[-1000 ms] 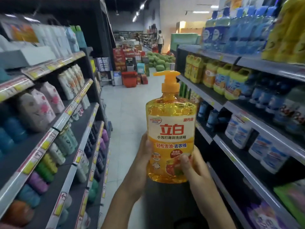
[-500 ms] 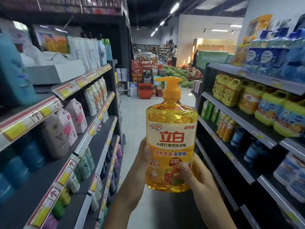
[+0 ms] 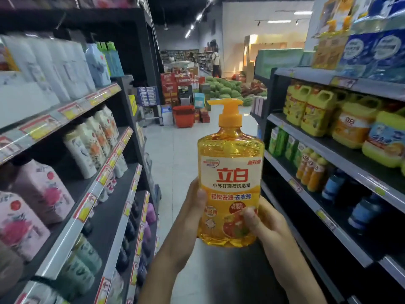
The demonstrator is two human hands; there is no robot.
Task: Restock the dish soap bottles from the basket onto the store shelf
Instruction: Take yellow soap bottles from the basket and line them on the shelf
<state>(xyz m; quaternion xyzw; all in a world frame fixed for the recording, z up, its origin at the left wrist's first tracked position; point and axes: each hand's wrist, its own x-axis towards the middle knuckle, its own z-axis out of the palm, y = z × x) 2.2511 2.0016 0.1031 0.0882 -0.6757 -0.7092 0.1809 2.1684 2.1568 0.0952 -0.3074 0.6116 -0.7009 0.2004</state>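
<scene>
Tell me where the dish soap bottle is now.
Head view, centre: the dish soap bottle is upright in mid-aisle, gripped low by the left hand and right hand.

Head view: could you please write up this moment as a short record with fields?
Held item: dish soap bottle, orange, pump top, upright, label facing camera
Left hand: grips the bottle's left side, thumb on label
Right hand: grips its lower right, thumb on label
Right-hand shelf: yellow jugs above, small orange bottles below
Aisle end: red basket on floor, watermelons behind
Placement: bottle not yet on a shelf
</scene>
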